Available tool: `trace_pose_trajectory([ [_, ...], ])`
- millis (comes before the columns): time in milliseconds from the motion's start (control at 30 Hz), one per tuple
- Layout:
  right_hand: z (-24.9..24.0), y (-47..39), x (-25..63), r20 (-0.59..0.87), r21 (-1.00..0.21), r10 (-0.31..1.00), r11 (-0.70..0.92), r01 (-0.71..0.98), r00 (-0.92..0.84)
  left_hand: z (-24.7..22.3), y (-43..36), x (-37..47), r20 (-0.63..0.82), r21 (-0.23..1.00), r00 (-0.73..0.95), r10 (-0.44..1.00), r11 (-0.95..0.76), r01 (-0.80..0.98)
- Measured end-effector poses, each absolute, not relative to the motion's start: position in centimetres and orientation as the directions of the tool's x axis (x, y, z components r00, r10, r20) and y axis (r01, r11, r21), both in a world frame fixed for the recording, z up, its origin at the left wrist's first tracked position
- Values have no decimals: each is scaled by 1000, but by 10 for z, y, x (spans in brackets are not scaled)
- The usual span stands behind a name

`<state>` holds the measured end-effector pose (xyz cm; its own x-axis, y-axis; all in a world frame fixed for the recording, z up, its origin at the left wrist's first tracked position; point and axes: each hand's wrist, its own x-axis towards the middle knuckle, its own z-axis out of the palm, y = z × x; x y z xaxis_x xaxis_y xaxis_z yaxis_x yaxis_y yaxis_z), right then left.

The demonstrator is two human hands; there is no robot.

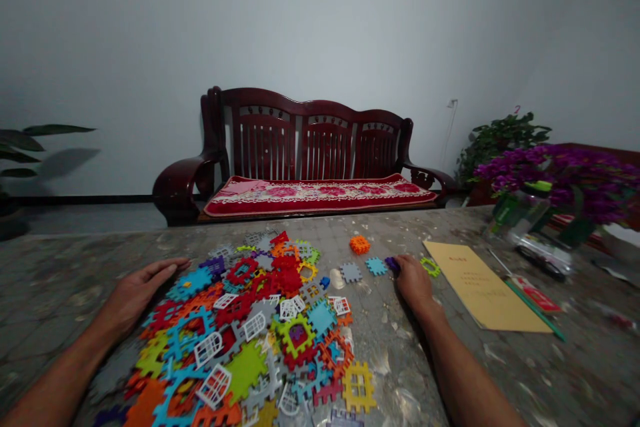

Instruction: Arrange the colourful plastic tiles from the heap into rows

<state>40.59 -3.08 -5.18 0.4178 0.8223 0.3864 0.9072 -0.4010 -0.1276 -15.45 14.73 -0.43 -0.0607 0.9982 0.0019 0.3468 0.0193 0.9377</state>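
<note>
Purple piece (392,265): on the tabletop (390,320), at your right hand's (414,283) fingertips. Fingers together, bent slightly; pinched or merely touched, cannot tell. Light-blue piece (377,266) just to its left, then grey piece (351,272); green ring piece (430,267) right of your hand. Your left hand (143,290) loosely open, nothing visible in it, beside the mixed pile (250,360). Tan folder (487,287) farther right; dark-red wooden bench (320,140) beyond.

Nothing can be read: the red characters on the tan folder (493,310) and marks on the red packet (541,298) right of the folder are too blurred.
</note>
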Motion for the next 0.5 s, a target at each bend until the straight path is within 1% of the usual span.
trace_pose_trajectory([
  [100, -54, -34, 407, 384, -120, 829, -392, 912, 407, -5, 147, -154, 18, 943, -65, 998, 4, 332],
  [200, -56, -37, 408, 421, -115, 801, -419, 901, 426, -5, 146, -154, 32, 944, -57, 998, -11, 331],
  [300, -54, -38, 407, 452, -115, 783, -424, 898, 427, -3, 145, -153, 6, 943, -61, 998, 14, 334],
  [400, -52, -36, 401, 412, -126, 819, -383, 915, 399, -2, 144, -152, -35, 950, -68, 997, 55, 308],
  [500, -53, -34, 396, 357, -143, 848, -365, 920, 392, -3, 146, -152, -42, 955, -78, 996, 63, 291],
])
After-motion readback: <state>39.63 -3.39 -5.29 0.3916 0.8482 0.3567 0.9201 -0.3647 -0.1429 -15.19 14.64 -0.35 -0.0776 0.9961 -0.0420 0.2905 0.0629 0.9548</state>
